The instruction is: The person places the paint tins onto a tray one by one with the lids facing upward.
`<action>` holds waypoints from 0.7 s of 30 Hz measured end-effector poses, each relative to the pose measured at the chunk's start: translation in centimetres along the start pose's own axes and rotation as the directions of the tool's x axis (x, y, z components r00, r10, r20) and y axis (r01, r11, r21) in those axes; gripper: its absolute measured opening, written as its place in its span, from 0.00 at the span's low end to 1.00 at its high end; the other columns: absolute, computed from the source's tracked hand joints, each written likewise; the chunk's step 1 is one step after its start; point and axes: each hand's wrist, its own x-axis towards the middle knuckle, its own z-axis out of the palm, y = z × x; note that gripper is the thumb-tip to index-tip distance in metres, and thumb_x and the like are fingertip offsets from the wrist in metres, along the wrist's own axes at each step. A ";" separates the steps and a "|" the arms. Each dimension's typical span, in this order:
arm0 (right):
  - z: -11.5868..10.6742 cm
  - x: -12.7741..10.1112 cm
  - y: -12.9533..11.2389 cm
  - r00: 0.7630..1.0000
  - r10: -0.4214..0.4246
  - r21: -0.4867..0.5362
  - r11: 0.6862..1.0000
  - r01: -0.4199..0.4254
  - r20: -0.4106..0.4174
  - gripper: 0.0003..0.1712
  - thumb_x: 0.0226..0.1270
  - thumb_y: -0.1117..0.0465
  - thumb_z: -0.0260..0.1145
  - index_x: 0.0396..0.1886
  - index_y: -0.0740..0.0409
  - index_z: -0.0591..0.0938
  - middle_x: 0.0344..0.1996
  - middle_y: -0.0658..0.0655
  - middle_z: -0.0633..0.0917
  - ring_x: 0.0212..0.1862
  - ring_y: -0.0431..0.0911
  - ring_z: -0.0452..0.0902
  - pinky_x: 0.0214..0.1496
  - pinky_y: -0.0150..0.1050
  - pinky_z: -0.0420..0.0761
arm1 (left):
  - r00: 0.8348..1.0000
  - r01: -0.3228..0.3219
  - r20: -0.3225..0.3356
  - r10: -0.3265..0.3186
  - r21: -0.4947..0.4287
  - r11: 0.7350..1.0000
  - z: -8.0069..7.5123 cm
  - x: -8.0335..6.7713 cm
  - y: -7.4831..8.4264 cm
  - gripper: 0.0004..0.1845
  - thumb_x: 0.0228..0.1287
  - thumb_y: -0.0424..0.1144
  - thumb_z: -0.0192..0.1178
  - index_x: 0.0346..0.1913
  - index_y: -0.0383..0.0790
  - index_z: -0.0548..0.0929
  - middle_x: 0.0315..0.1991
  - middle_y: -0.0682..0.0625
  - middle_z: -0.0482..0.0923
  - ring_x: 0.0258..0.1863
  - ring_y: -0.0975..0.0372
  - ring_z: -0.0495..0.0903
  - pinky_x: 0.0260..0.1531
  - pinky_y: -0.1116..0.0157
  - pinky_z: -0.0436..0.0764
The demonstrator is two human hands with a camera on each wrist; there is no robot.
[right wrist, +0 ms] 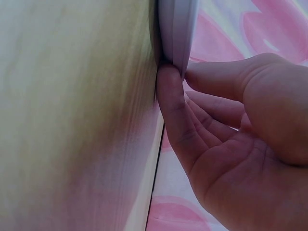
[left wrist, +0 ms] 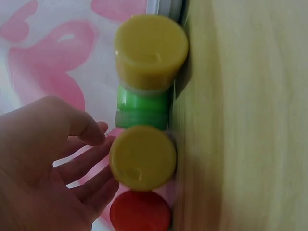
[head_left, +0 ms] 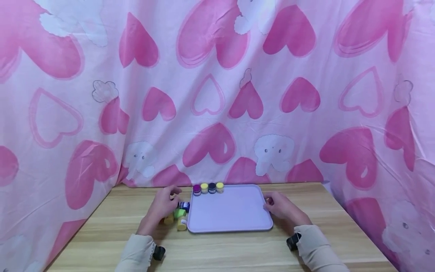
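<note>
My left hand [head_left: 164, 203] hovers over a cluster of small paint jars left of the tray, its fingers loosely bent with nothing held. The cluster has a front yellow jar [head_left: 182, 224], a green jar [head_left: 179, 214], a blue jar [head_left: 185, 206] and another yellow jar [head_left: 168, 219]. In the left wrist view, my fingertips are beside a yellow lid [left wrist: 143, 158], with a red lid [left wrist: 140, 211] below it; contact is unclear. My right hand [head_left: 280, 207] pinches the right rim of the pale lilac tray [head_left: 234, 211], thumb above and fingers at its underside [right wrist: 175, 38].
Along the tray's far left edge stand a purple jar [head_left: 197, 190], a yellow jar [head_left: 204, 188], a black jar [head_left: 212, 188] and a second yellow jar [head_left: 220, 187] in a row. The wooden table [head_left: 217, 253] meets a pink heart-patterned curtain [head_left: 210, 98] behind.
</note>
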 end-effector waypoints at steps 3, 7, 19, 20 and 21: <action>-0.1 -0.1 0.1 1.000 0.007 0.001 1.000 -0.007 0.001 0.25 0.76 0.67 0.69 0.70 0.64 0.82 0.39 0.55 0.85 0.42 0.48 0.78 0.45 0.41 0.84 | 0.999 0.029 0.031 -0.029 0.005 1.000 -0.5 -0.2 -0.2 0.17 0.75 0.34 0.62 0.63 0.41 0.86 0.62 0.41 0.86 0.60 0.48 0.84 0.65 0.42 0.84; 0.0 0.0 0.0 1.000 0.016 -0.005 1.000 -0.016 0.003 0.25 0.77 0.66 0.69 0.71 0.64 0.82 0.40 0.55 0.85 0.42 0.48 0.78 0.45 0.40 0.84 | 0.996 0.049 0.076 -0.049 0.002 0.999 -1.2 -0.3 -0.6 0.19 0.74 0.35 0.65 0.65 0.40 0.84 0.62 0.41 0.85 0.61 0.47 0.84 0.64 0.42 0.85; 0.0 0.0 -0.3 1.000 0.012 0.005 1.000 -0.012 0.003 0.21 0.77 0.67 0.68 0.66 0.66 0.83 0.39 0.55 0.84 0.41 0.48 0.78 0.42 0.39 0.83 | 0.983 0.022 0.180 -0.031 0.054 0.998 -2.1 -0.3 -1.7 0.18 0.70 0.32 0.70 0.61 0.37 0.85 0.54 0.42 0.88 0.50 0.54 0.85 0.61 0.42 0.86; 0.0 -0.1 -0.3 1.000 0.014 0.007 1.000 -0.014 0.002 0.21 0.77 0.67 0.68 0.66 0.66 0.83 0.39 0.55 0.84 0.41 0.48 0.78 0.43 0.39 0.83 | 0.983 0.022 0.183 -0.032 0.058 0.998 -2.1 -0.2 -1.8 0.18 0.70 0.32 0.70 0.61 0.38 0.86 0.54 0.42 0.88 0.50 0.54 0.85 0.61 0.42 0.87; 0.0 -0.1 -0.2 1.000 0.011 0.007 1.000 -0.011 0.003 0.21 0.77 0.67 0.68 0.66 0.66 0.83 0.39 0.56 0.84 0.41 0.48 0.78 0.43 0.39 0.83 | 0.982 0.026 0.187 -0.037 0.060 0.998 -2.1 -0.2 -1.7 0.18 0.70 0.31 0.70 0.60 0.38 0.86 0.53 0.42 0.88 0.50 0.54 0.85 0.61 0.43 0.87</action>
